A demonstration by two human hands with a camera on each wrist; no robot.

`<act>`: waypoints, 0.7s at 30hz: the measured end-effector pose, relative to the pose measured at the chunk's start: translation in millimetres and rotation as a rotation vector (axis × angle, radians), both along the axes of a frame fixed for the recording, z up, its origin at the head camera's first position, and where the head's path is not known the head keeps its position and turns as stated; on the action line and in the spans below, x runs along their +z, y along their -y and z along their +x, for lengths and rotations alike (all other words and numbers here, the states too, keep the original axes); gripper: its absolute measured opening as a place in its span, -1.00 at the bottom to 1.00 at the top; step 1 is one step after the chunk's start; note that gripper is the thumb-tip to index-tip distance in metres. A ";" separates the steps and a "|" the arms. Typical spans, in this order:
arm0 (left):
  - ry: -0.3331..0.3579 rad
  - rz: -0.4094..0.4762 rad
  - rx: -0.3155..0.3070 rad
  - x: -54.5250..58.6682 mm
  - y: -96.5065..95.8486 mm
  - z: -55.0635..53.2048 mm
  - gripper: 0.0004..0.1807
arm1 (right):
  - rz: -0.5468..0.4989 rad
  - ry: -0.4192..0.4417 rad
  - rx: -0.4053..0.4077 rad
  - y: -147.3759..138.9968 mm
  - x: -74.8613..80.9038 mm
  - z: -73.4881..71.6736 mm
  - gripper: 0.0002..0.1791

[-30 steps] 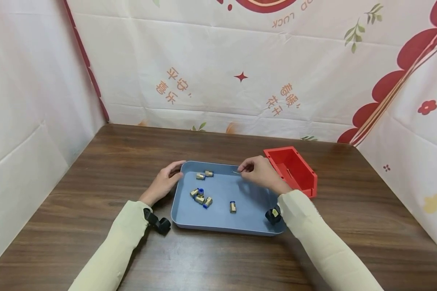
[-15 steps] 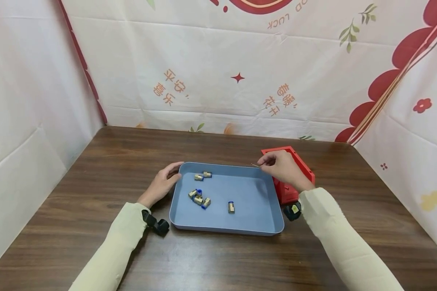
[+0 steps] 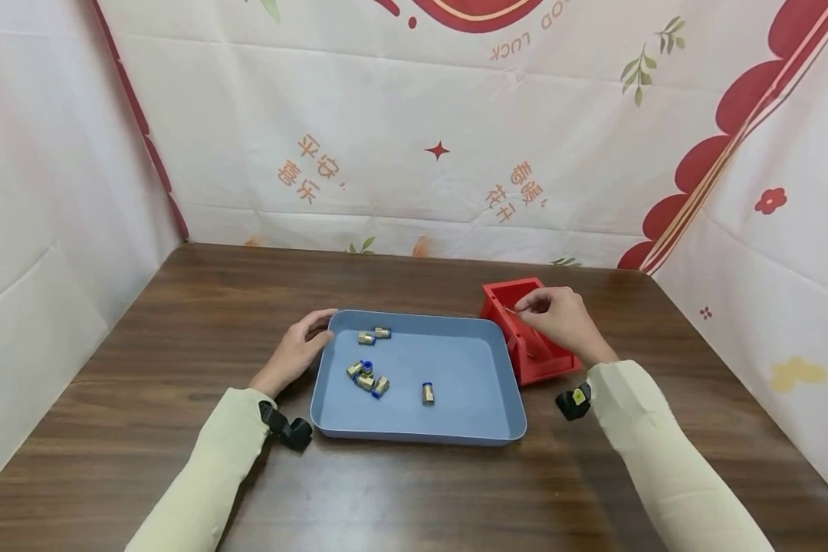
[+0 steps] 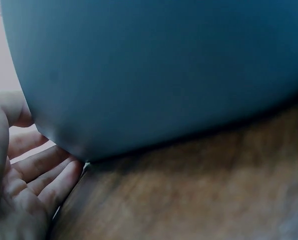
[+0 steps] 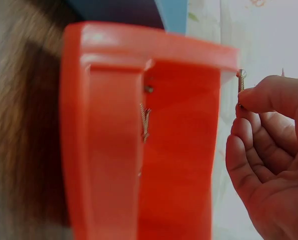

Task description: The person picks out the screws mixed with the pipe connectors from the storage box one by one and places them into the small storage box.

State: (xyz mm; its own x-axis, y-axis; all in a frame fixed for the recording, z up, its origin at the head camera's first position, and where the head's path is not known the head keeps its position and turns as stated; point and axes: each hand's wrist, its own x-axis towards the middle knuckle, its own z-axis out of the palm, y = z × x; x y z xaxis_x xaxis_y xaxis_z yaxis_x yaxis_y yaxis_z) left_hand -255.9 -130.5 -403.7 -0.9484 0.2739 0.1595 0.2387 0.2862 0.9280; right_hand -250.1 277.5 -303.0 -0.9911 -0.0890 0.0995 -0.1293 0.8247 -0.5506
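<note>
My left hand (image 3: 293,354) holds the far left corner of a blue-grey tray (image 3: 465,368). Its thumb lies at the rim, and the fingers (image 4: 51,165) touch the outer side of the corner. Inside the tray lie several brass push-in fittings with blue ends, among them a lone fitting (image 3: 428,394) near the middle. Over a red bin (image 3: 548,369), my right hand (image 3: 559,316) pinches a small brass-coloured screw (image 5: 241,82) between thumb and forefinger. More thin screws (image 5: 146,122) lie inside the bin.
The bin stands against the tray's right side on a brown wooden table (image 3: 386,491). White printed cloth (image 3: 386,100) hangs behind the table and at both sides. Each wrist carries a small black camera, such as the left camera (image 3: 286,428).
My right hand has moved right with the screw, from above the tray to above the red bin. The left hand stays at the tray corner, and the head view has shifted slightly.
</note>
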 end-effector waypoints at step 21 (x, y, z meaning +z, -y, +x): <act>0.007 0.016 0.003 -5.4 -0.9 -2.1 -0.54 | -0.013 0.048 -0.047 -12.1 -5.0 -4.4 -0.67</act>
